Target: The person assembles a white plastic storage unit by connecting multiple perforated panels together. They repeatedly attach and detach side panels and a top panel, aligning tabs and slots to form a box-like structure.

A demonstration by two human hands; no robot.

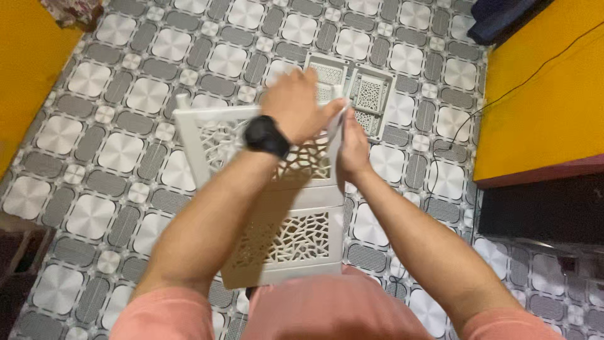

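Note:
A white plastic rack with lattice-cut panels stands on the tiled floor in front of me. My left hand, with a black watch on the wrist, reaches over the rack's far right top corner and grips a white panel edge there. My right hand holds the same upright white panel from the right side. Both hands are a little blurred.
Two loose white lattice panels lie flat on the floor just beyond the rack. A yellow wall with a black cable is at right, another yellow surface at upper left. Dark cloth lies at top right.

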